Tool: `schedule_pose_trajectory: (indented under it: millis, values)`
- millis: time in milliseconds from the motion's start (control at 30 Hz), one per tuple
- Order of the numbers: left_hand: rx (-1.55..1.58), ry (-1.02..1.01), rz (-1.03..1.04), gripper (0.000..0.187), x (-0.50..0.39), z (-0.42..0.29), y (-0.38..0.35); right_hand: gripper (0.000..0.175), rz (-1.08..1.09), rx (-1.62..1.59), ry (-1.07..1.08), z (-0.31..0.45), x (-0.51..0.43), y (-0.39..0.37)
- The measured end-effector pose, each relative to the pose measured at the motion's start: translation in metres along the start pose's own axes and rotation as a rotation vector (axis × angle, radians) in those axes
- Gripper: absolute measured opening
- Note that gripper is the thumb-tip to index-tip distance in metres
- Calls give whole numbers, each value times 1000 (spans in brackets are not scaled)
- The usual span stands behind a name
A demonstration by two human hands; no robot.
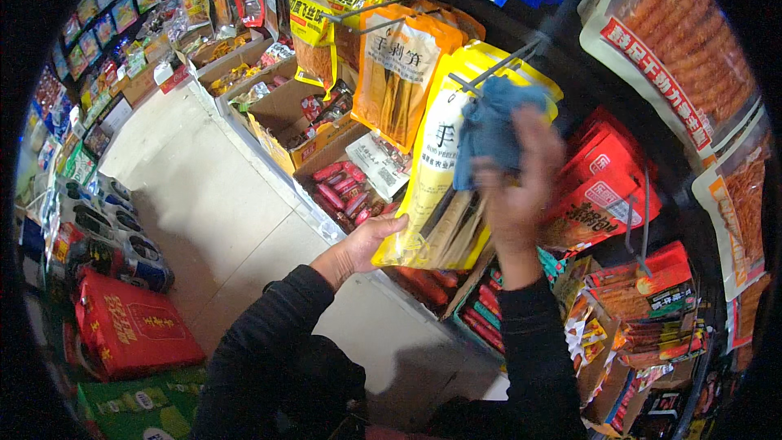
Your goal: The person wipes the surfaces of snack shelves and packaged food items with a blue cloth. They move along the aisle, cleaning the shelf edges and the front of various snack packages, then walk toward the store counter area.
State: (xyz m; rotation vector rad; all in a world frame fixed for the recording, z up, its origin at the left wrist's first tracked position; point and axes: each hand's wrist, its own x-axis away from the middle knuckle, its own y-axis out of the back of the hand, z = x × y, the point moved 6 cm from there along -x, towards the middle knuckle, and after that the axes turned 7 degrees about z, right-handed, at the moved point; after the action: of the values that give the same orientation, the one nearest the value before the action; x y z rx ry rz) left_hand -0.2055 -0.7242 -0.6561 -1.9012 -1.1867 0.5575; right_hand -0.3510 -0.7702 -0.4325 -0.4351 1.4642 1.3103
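Observation:
A yellow-edged plastic snack pouch (421, 195) with a clear window hangs at the front of a metal display hook (507, 64), with more yellow pouches behind it. My left hand (366, 244) grips its lower left corner, the thumb on the front face. A blue cloth (498, 128) lies against the pouch's upper front, just below the hook's tip. On the cloth is my right hand (528, 165), blurred, with its fingers spread over it. The cloth covers part of the pouch's printing.
Orange pouches (397, 67) and yellow-and-black packets (311, 30) hang to the left. Cardboard boxes (305, 153) of small wrapped snacks line the shelf below. Red packets (602, 189) hang on the right. A red carton (137, 324) and drink cans (143, 256) stand across the pale floor (232, 195).

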Motion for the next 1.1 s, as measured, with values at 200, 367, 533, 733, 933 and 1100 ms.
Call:
schedule_pose_trajectory:
  millis: [200,367,533,733,933,1100]
  values:
    - [12,-99,282,68,-1,0,-42,81,29,38,-154,-6,13,-45]
    - [86,-145,293,73,-12,7,-47,56,217,80,-183,9,46,-46]
    - [-16,-75,43,70,-12,1,-29,45,600,-79,67,57,147,-42]
    - [-160,-54,-80,53,-14,-3,-41,44,1038,-311,-31,69,160,-30]
    - [-175,-30,-105,50,-8,-4,-34,58,348,190,-103,17,33,56]
    - [-77,-60,-84,48,-5,-3,-25,34,428,149,108,8,64,-10]
